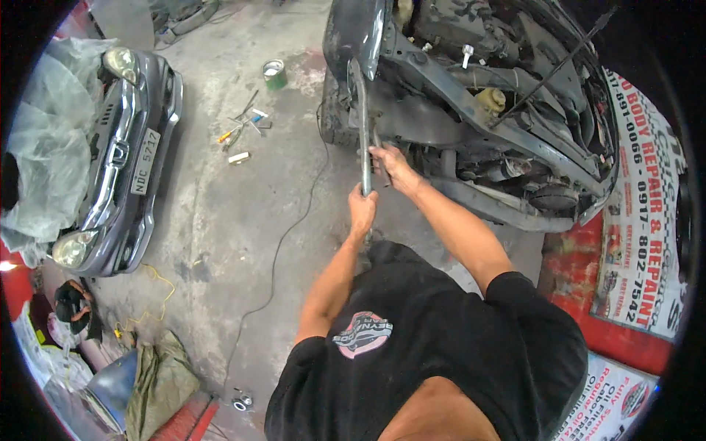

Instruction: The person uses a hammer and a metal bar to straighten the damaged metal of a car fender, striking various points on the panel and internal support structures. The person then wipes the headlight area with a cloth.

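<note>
My left hand (362, 209) is wrapped round the near end of a long grey metal bar (364, 125). The bar's bent far end meets the edge of the dark front fender (353, 37) on the opened car. Just to the right of it, my right hand (396, 167) closes on a shorter, dark metal bar (382, 163), held close beside the long one. Whether the two bars touch I cannot tell. Both forearms reach forward toward the car's stripped front corner, where the inner wheel-arch panel (419, 117) is exposed.
A black cable (278, 253) snakes over the concrete floor on my left. Hand tools (239, 131) and a green can (274, 75) lie beyond it. A plastic-draped car front (136, 158) stands far left. At right are the engine bay (507, 88) and a printed banner (640, 220).
</note>
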